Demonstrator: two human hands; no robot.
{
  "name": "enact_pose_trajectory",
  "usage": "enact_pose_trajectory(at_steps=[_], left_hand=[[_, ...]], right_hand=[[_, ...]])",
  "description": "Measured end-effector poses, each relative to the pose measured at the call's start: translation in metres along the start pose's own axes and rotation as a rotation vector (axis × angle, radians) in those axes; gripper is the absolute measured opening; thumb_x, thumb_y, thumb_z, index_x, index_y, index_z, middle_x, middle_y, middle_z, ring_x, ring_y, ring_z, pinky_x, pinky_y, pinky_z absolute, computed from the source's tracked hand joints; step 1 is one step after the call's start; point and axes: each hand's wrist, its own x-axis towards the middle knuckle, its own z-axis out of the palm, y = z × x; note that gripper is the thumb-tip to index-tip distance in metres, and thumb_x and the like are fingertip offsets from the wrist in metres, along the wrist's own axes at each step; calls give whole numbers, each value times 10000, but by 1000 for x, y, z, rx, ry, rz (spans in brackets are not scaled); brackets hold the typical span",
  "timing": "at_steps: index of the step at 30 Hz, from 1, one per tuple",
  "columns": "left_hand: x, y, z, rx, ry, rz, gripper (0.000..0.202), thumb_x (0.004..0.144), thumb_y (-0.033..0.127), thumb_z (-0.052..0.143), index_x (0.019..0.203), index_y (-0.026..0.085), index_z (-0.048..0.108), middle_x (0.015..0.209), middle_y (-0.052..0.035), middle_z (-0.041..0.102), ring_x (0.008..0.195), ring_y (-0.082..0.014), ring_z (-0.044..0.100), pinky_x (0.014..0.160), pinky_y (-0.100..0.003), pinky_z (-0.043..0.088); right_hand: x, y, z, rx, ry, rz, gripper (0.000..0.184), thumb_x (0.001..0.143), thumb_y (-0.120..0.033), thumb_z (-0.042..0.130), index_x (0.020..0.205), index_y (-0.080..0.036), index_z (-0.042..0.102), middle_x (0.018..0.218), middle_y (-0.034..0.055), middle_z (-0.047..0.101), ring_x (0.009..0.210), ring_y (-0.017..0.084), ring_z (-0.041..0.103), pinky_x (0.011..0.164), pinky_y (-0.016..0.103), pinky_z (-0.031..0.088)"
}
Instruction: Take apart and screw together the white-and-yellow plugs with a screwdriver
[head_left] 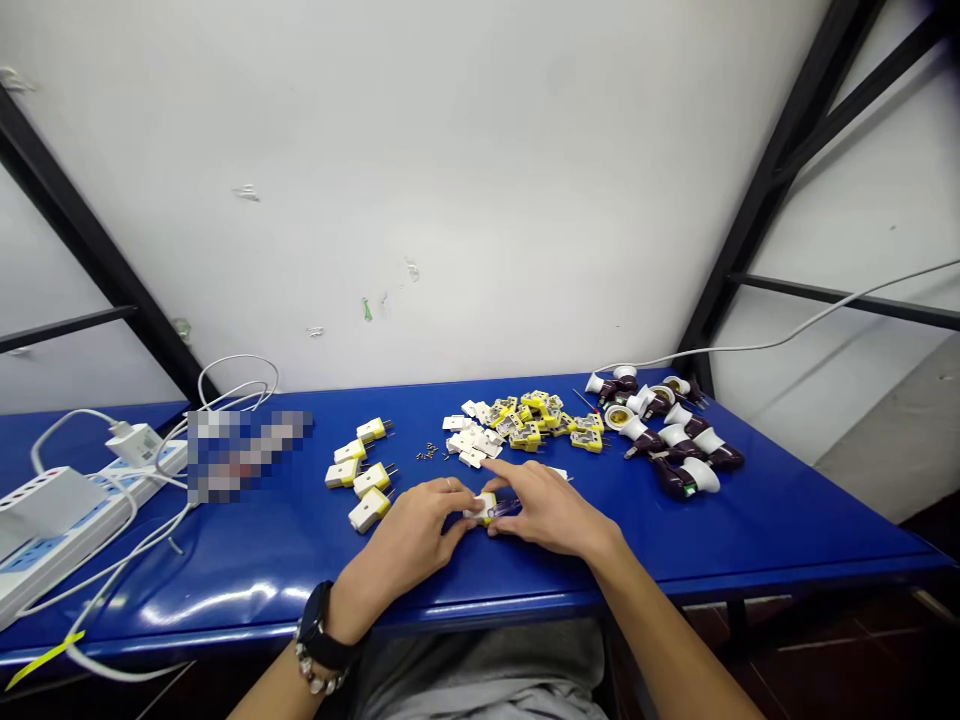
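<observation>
Left hand (409,530) and right hand (547,510) both grasp a white-and-yellow plug (482,508), lower centre on the blue table (247,570).

White plugs (358,478) lie just left, yellow plug parts (525,422) ahead, lamp holders (660,430) right, and a power strip (75,530) far left.

The left hand (401,535) and right hand (547,510) hold a white-and-yellow plug (482,508) and purple-handled screwdriver (508,503) together above a blue table (225,560).

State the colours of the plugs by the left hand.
Plugs: white with yellow, best in head view.
</observation>
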Motion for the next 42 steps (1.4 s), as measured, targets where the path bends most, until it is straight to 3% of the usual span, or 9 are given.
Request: enact_pose_trajectory(at_steps=[7, 11, 15, 25, 36, 42], left_hand=[[0, 1, -12, 116, -27, 27, 271, 1002, 262, 508, 1191, 274, 702, 1204, -38, 697, 1062, -221, 647, 934, -340, 502], [13, -15, -26, 427, 40, -142, 361, 995, 177, 434, 1268, 200, 668, 1185, -129, 697, 1068, -300, 634, 908, -419, 500], [28, -38, -33, 617, -35, -309, 300, 970, 189, 467, 1119, 125, 720, 1013, -182, 726, 984, -361, 669, 830, -442, 502], [41, -66, -28, 554, -47, -363, 246, 971, 220, 462, 1008, 176, 701, 990, -123, 744, 933, -295, 702, 765, -348, 492], [50, -68, -28, 509, -217, -367, 258, 925, 283, 433, 958, 150, 652, 983, -165, 737, 879, -316, 715, 740, -377, 507], [48, -67, -25, 510, -172, -360, 269, 930, 284, 404, 946, 146, 634, 985, -183, 726, 882, -339, 714, 736, -401, 496]], right_hand=[[1, -1, -1, 7, 44, -20, 687, 739, -377, 822, 1371, -286, 570, 1179, 40, 723, 1074, 280, 642, 908, 382, 467], [3, -5, -6, 81, 206, -17, 581, 736, -455, 808, 1249, -242, 636, 1170, 59, 708, 1029, 248, 660, 873, 357, 489], [5, -9, -9, 101, 374, -13, 394, 812, -417, 742, 1143, -223, 650, 1140, 62, 697, 989, 223, 650, 845, 351, 495], [6, -9, -8, 127, 427, 1, 337, 829, -408, 720, 1103, -227, 646, 1087, 51, 686, 938, 210, 646, 796, 341, 504], [7, -10, -8, 173, 500, -20, 216, 853, -363, 674, 1011, -217, 655, 1001, 48, 689, 860, 193, 623, 738, 318, 508], [7, -10, -8, 169, 499, -23, 193, 856, -353, 683, 999, -225, 663, 990, 35, 690, 860, 194, 623, 780, 327, 499]])
